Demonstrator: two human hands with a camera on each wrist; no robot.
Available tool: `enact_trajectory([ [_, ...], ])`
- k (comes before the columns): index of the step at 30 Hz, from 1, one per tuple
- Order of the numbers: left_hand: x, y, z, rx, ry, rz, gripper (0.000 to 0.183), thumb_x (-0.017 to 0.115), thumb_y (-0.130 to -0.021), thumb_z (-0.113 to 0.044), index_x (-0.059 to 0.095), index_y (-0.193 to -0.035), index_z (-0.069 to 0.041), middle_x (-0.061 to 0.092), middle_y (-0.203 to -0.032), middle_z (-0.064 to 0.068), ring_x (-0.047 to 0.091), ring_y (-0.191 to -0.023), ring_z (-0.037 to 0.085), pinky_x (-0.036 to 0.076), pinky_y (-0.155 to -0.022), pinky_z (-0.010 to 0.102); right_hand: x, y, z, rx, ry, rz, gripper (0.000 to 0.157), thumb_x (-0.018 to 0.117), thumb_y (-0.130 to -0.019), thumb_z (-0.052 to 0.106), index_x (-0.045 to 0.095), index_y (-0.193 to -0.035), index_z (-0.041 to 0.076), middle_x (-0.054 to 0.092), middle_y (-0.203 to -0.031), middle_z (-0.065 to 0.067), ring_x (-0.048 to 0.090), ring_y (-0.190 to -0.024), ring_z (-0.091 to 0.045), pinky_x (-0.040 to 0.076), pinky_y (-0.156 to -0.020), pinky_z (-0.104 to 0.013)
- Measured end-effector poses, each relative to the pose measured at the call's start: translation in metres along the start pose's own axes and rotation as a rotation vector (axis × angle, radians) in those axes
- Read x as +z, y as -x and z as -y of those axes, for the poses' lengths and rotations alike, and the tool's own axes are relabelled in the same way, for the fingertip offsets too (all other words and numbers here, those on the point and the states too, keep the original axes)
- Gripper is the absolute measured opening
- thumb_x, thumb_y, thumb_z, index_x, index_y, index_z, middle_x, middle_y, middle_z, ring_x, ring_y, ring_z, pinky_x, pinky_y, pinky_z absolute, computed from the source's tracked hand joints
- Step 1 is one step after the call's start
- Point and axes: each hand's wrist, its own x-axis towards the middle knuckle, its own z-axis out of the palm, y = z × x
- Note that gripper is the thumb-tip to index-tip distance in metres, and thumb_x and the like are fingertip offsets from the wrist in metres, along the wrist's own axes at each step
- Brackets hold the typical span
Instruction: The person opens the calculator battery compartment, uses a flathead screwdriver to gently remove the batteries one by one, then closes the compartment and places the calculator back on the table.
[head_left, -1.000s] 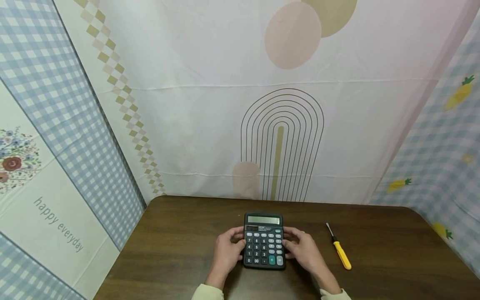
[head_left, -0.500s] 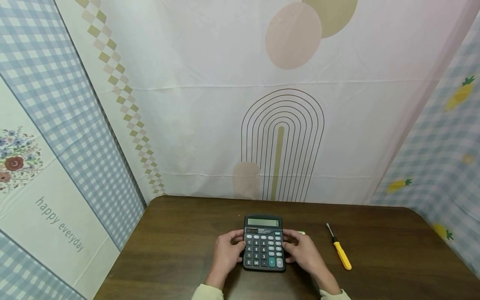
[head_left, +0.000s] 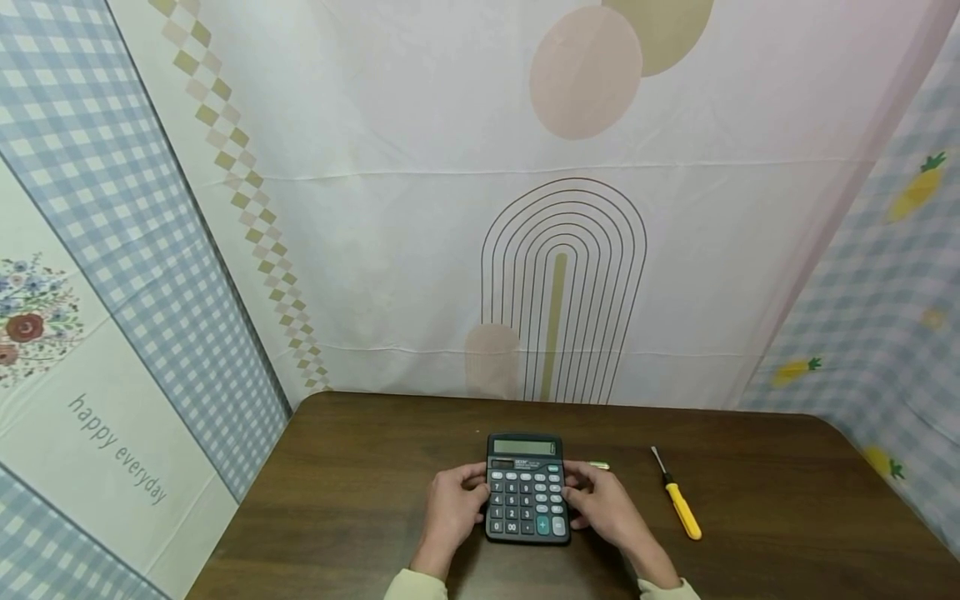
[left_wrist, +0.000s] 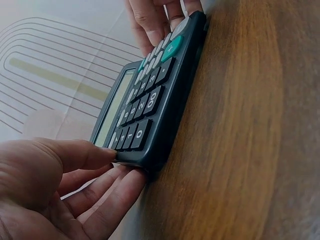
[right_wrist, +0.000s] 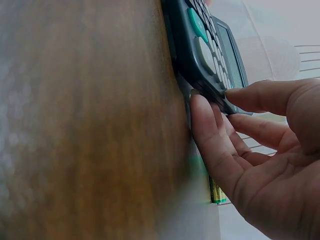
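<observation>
A black calculator (head_left: 521,515) with grey keys and one green plus key lies face up near the table's front middle, its display reading 0. My left hand (head_left: 452,510) pinches its left edge, thumb on the top face and fingers under the side. At the opposite edge my right hand (head_left: 611,507) grips it the same way. In the left wrist view the calculator (left_wrist: 172,107) sits close over the wood, its near edge at the tabletop. The right wrist view shows the fingertips of my right hand (right_wrist: 255,165) right at the calculator's lower side (right_wrist: 187,55).
A screwdriver (head_left: 682,508) with a yellow handle lies to the right of my right hand. Behind that hand is a small green and gold battery (head_left: 598,465), partly hidden. The brown wooden table (head_left: 337,500) ends at a printed cloth backdrop (head_left: 375,250).
The calculator has come down slightly toward me between both hands. Its display, seemingly blank a second ago, now shows 0. The battery behind my right hand has come into view.
</observation>
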Motion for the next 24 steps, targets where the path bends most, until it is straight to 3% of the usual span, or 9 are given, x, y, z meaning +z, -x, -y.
enact_trajectory([
  [24, 0.0008, 0.0021, 0.0008, 0.009, 0.011, -0.031, 0.023, 0.079, -0.085, 0.008, 0.082, -0.107, 0.001, 0.080, -0.092, 0.011, 0.072, -0.063, 0.015, 0.058, -0.049, 0.027, 0.0014, -0.0006, -0.0016, 0.003, 0.042, 0.019, 0.042, 0.065, -0.097, -0.007, 0.059, -0.139, -0.014, 0.063, -0.099, -0.011, 0.063, -0.080, -0.020, 0.061, -0.056, -0.037],
])
